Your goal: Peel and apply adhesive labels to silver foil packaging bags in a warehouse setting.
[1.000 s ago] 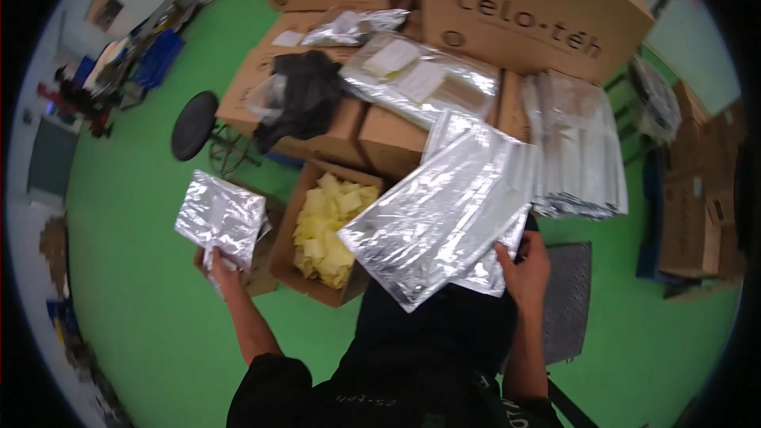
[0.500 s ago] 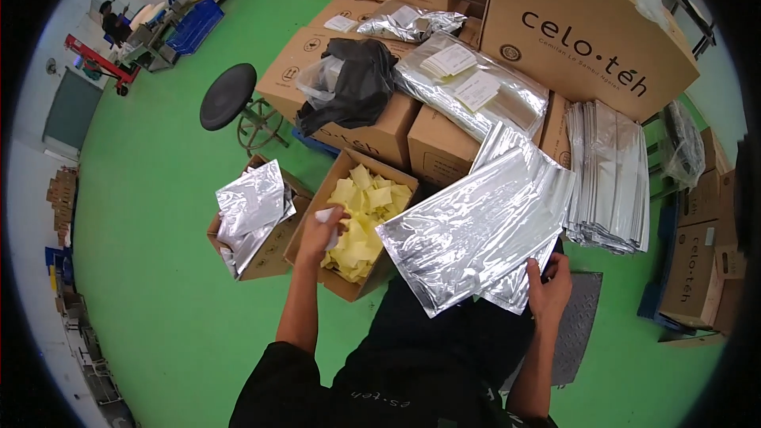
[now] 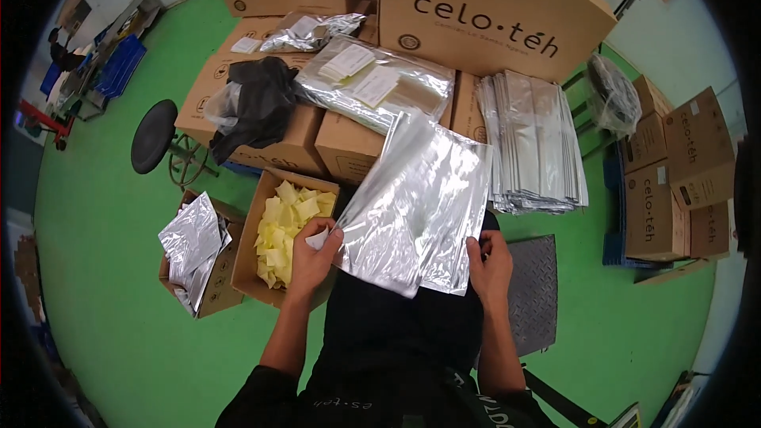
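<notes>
Two or more flat silver foil bags (image 3: 412,206) lie overlapped above my lap, their far ends toward the boxes. My left hand (image 3: 314,257) pinches the near left corner of the upper bag. A small white piece (image 3: 318,239), seemingly paper, is tucked in the same hand. My right hand (image 3: 491,271) has closed thumb and fingers on the right edge of the bags, near the bottom. Just left of my left hand stands an open carton (image 3: 247,265) of loose pale yellow paper pieces (image 3: 277,226).
Further left, a smaller carton (image 3: 218,289) holds crumpled foil bags (image 3: 190,234). Ahead are stacked brown cartons (image 3: 491,8), a black plastic bag (image 3: 258,103), a wrapped foil pack with labels (image 3: 380,83) and a pile of foil bags (image 3: 535,143). A stool (image 3: 154,136) stands left.
My left hand has moved from over the yellow paper pieces to the upper bag's corner. That bag has swung rightward, more in line with the one beneath. The whole view has shifted right.
</notes>
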`<state>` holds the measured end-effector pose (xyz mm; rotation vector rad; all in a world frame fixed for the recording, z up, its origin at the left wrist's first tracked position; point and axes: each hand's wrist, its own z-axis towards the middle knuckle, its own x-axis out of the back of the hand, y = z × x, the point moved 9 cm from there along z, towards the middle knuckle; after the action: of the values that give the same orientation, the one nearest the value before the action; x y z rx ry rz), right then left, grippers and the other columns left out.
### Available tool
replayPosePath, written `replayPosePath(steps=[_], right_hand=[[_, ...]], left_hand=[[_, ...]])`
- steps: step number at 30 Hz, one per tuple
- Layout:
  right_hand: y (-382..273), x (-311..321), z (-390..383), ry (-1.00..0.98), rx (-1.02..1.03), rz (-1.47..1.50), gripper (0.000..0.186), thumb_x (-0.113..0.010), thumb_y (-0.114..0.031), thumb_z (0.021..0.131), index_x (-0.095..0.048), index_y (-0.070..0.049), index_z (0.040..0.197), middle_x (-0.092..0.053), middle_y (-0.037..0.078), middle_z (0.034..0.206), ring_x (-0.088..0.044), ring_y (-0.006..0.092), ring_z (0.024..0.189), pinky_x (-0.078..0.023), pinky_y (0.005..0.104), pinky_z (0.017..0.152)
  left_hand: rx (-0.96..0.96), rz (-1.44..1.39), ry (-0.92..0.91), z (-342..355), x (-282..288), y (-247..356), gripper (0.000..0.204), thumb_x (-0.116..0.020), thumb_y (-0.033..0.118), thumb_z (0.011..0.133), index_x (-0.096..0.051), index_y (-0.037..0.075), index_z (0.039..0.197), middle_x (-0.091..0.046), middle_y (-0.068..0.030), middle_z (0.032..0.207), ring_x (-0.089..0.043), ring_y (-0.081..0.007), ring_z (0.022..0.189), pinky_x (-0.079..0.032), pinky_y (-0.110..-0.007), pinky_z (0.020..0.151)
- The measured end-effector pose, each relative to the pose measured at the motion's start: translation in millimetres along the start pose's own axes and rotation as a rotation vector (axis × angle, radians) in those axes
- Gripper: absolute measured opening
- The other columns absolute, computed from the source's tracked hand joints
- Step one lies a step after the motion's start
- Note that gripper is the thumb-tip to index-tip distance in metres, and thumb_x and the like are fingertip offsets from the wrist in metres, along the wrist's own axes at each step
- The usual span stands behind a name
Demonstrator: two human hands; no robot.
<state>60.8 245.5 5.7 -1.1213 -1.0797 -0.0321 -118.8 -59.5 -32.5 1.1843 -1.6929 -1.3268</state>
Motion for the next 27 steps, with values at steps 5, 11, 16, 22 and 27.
replayPosePath(steps=[5,11,16,22,27], right_hand=[[8.4,1.7,1.9,-0.006,0.000,0.049,0.031,-0.068,-0.030,0.090,-0.063,-0.001,0.098,-0.056,0.010,0.070,-0.056,0.0260,0.064,-0.045,0.0390,0.061],[-2.0,27.7,-6.6,0.102,0.050,0.193,0.021,-0.070,-0.017,0.088,-0.064,0.000,0.099,-0.056,0.009,0.072,-0.054,0.0202,0.065,-0.044,0.0337,0.060],[-88.7,39.2,-29.0,-0.122,0.329,0.180,0.028,-0.078,-0.011,0.079,-0.067,-0.003,0.103,-0.060,0.011,0.084,-0.061,0.0250,0.071,-0.050,0.0350,0.065],[-137.6,30.1,-44.3,-0.285,0.495,0.374,0.019,-0.079,-0.003,0.075,-0.070,-0.003,0.092,-0.067,0.010,0.086,-0.068,0.0234,0.077,-0.053,0.0326,0.067],[-134.0,36.1,-41.1,-0.240,0.538,0.355,0.015,-0.077,-0.001,0.076,-0.071,-0.003,0.089,-0.068,0.010,0.083,-0.068,0.0243,0.074,-0.053,0.0326,0.065]], left_hand=[[-0.036,0.063,0.100,-8.5,-29.0,-5.0,0.019,-0.069,0.014,0.090,-0.062,-0.001,0.100,-0.062,-0.0008,0.082,-0.054,-0.0081,0.071,-0.045,-0.025,0.064],[-0.172,0.476,0.106,-16.1,-30.1,46.4,0.033,-0.075,0.018,0.086,-0.062,-0.002,0.109,-0.063,-0.0066,0.076,-0.055,-0.0111,0.065,-0.046,-0.027,0.061],[0.088,-0.292,-0.371,-38.9,-63.2,47.8,0.022,-0.055,0.007,0.097,-0.061,-0.010,0.110,-0.069,-0.0144,0.089,-0.069,-0.0201,0.082,-0.057,-0.033,0.078],[-0.262,0.393,-0.645,-64.3,-127.3,97.5,0.024,-0.060,0.016,0.097,-0.067,-0.001,0.112,-0.070,-0.0161,0.082,-0.072,-0.0241,0.077,-0.054,-0.033,0.068],[-0.391,0.468,-0.595,-67.5,-132.7,104.7,0.021,-0.065,0.015,0.093,-0.070,0.003,0.109,-0.070,-0.0193,0.086,-0.069,-0.0348,0.077,-0.054,-0.037,0.066]])
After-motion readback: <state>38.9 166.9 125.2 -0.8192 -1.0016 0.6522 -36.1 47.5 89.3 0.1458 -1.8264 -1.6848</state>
